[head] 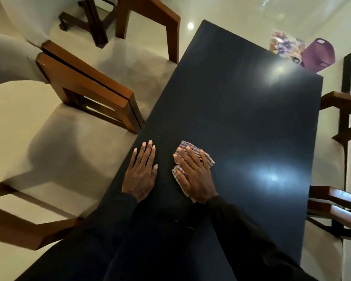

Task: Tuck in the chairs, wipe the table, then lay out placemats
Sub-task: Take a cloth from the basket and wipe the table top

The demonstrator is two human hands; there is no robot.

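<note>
A dark, glossy rectangular table (241,110) is seen from above, running away from the viewer. Two bright glares of light are reflected in its top, one toward the far end and one nearer the right edge.

Both hands are laid on the near part of the table, with dark sleeves (241,230) reaching in from the bottom. The left hand (142,173) is pressed flat on the bare tabletop close to the table's left edge, fingers straight and held together, with nothing in its grasp. The right hand (193,175) is laid flat just beside it, toward the middle of the table, with its fingers slightly spread. A small checked cloth (187,146) is pinned under this palm against the tabletop. The cloth is folded or bunched, and its edges are seen past the fingertips and along the thumb side of the hand. The two hands are kept apart by a narrow strip of bare table.

Along the table's left edge, a wooden chair (59,149) with a pale cushioned seat is seen, its seat meeting the table edge in the view. A second, similar chair (134,65) is seen farther along the same edge. Brown wooden chair parts (340,102) are visible off the table's right edge.

Beyond the table's far right corner, a flower-printed sheet (286,44) and a purple container (318,53) are seen side by side. What they rest on cannot be told.
</note>
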